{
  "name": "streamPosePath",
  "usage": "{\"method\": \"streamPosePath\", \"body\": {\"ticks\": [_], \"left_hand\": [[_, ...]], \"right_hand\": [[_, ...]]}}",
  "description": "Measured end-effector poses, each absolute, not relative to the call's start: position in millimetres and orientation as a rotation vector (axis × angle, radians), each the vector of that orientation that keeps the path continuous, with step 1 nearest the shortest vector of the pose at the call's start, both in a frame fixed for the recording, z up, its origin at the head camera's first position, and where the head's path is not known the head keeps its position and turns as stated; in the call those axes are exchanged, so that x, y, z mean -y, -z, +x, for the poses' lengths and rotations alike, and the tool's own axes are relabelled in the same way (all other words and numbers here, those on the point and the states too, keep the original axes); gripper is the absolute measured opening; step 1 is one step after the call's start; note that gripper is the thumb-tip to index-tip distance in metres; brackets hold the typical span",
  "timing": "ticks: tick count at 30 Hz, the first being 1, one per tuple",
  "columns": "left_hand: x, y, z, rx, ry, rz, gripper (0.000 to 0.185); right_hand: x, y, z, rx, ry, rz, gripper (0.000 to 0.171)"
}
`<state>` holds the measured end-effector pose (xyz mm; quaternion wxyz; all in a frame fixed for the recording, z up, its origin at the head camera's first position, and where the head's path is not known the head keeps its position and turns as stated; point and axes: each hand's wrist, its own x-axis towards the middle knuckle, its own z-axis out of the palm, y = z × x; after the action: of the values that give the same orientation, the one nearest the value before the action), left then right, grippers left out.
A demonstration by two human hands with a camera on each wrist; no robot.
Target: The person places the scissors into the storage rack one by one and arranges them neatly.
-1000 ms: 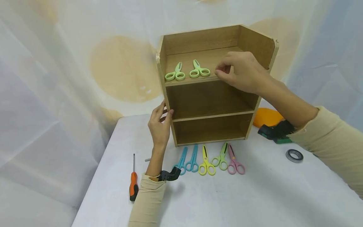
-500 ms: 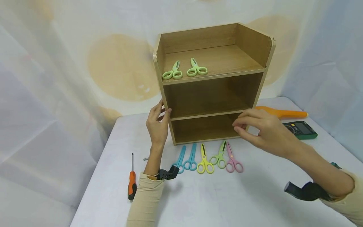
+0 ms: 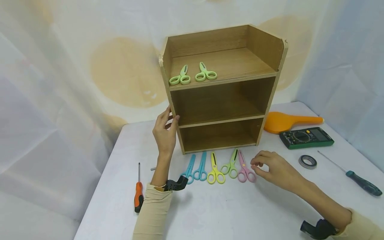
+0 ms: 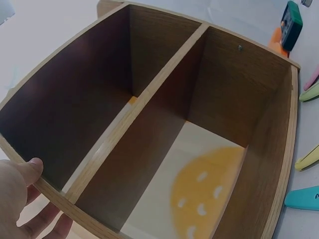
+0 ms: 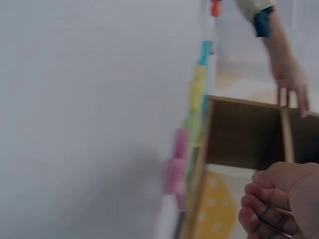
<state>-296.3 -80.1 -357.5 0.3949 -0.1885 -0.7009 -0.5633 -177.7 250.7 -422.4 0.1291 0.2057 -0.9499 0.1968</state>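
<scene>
A wooden shelf point(image 3: 223, 80) with three levels stands at the back. My left hand point(image 3: 165, 133) grips its left side panel, thumb on the front edge and fingers round the outside; the left wrist view shows the thumb point(image 4: 33, 169) there too. My right hand point(image 3: 277, 170) is over the table beside the pink scissors point(image 3: 245, 171), fingers loosely curved and holding nothing. Left of these lie green scissors point(image 3: 232, 165), yellow scissors point(image 3: 214, 171) and two blue scissors point(image 3: 201, 170) in a row. Two light green scissors point(image 3: 180, 77) rest on the shelf's top level.
An orange-handled screwdriver point(image 3: 139, 196) lies on the left. To the right are an orange paddle-shaped object point(image 3: 279, 122), a multimeter point(image 3: 306, 137), a roll of tape point(image 3: 307, 162) and a dark-handled screwdriver point(image 3: 360, 181). A short metal rod end point(image 3: 153, 169) shows beside my left forearm.
My right hand has come down from the shelf's top level, past its lower right side, to the table by the pink scissors. The left hand keeps its grip on the shelf.
</scene>
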Motion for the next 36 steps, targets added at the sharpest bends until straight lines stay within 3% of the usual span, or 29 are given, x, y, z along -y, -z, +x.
{"method": "streamPosePath", "body": {"ticks": [9, 22, 27, 36], "left_hand": [[79, 358, -297, 1.774, 1.443, -0.489, 0.045], [80, 359, -296, 1.785, 1.443, -0.463, 0.045], [79, 360, -296, 1.787, 1.446, -0.471, 0.045], [80, 361, -298, 1.771, 1.437, -0.482, 0.045]], "right_hand": [[-262, 460, -187, 2.810, -0.567, 0.597, 0.014], [-252, 466, -193, 2.876, -0.698, 0.437, 0.007], [-255, 447, -179, 2.820, -0.720, 0.452, 0.009], [-258, 380, -157, 2.670, -0.679, 0.588, 0.022]]}}
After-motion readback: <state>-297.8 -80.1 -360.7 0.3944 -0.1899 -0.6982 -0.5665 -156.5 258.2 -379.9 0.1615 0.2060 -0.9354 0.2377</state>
